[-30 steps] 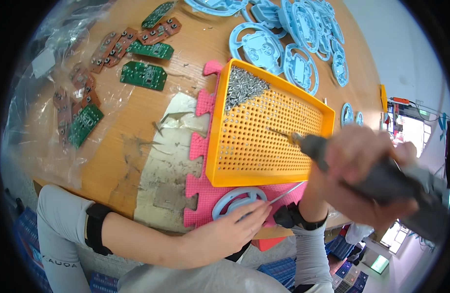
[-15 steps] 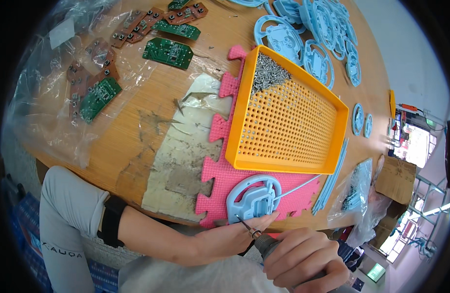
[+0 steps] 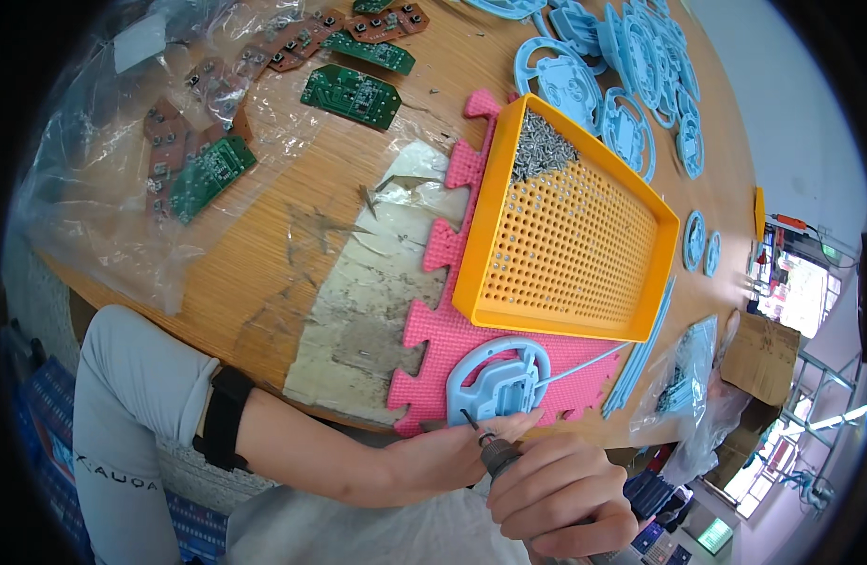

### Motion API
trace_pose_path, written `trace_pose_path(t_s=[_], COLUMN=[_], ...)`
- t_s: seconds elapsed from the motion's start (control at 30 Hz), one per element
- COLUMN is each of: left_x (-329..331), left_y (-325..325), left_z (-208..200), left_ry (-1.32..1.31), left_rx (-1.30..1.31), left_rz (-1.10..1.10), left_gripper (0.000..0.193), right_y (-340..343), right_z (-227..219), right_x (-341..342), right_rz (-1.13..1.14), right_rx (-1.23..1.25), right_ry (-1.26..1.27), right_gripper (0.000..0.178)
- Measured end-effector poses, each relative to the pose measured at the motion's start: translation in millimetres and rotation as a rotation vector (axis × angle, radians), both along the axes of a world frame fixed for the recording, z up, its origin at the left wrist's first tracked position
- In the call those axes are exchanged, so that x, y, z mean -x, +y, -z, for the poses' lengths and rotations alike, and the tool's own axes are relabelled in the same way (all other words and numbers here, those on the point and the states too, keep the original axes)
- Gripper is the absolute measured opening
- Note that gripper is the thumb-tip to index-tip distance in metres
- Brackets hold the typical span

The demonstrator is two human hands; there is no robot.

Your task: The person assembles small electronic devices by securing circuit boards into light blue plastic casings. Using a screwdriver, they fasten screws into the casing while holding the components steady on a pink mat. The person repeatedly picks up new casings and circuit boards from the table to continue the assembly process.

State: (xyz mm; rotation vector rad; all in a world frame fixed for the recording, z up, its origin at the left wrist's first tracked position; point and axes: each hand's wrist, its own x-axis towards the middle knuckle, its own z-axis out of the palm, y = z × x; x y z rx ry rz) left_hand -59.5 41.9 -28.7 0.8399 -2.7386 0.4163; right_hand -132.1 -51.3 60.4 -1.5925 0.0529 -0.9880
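Note:
A light-blue plastic wheel-shaped part (image 3: pixel 485 384) rests on the pink foam mat (image 3: pixel 438 330) near the table's front edge. My left hand (image 3: pixel 466 450) grips its near side, fingers partly hidden behind the screwdriver and the part. In my right hand (image 3: pixel 565 497) is an electric screwdriver (image 3: pixel 499 454), its thin dark bit pointing up and left at the part's near edge. Whether the bit touches a screw cannot be made out. A light-blue rod (image 3: pixel 584 364) extends from the part's right side.
Just beyond the part stands a yellow perforated tray (image 3: pixel 558 326) with a heap of screws (image 3: pixel 544 151). Green circuit boards (image 3: pixel 351 96) and clear plastic film lie at left. More blue parts (image 3: pixel 558 80) pile up at the back right; blue rods (image 3: pixel 641 348) lie right of the tray.
The view has shifted, so the table things appear farther right. My right hand has brought the screwdriver a little left and upward, closer to the blue part. My left hand keeps its grip.

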Motion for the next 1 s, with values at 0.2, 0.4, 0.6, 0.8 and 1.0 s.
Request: trace_pose_path(t_s=[0.2,0.4,0.6,0.8,1.0], left_x=[-23,-26,-31,-43,-43], left_y=[-25,-25,-45,-64,-63], left_z=[-25,-31,-44,-40,-36], left_ry=[0.07,0.006,0.039,0.106,0.149], left_rx=[-0.093,-0.317,-0.43,-0.445,-0.458], left_rz=[0.045,0.203,0.157,0.182,0.178], left_gripper=[0.049,0.052,0.056,0.049,0.049], right_y=[-14,-33,-75,-126,-145], right_z=[-1,-18,-51,-17,1], right_x=[-2,-3,32,18,26], right_rz=[-0.13,-0.24,0.08,0.337,0.264], right_rx=[-0.033,-0.086,0.083,0.188,0.114], right_ry=[-0.075,-0.153,0.085,-0.003,-0.008], right_gripper=[0.034,0.027,0.038,0.057,0.065])
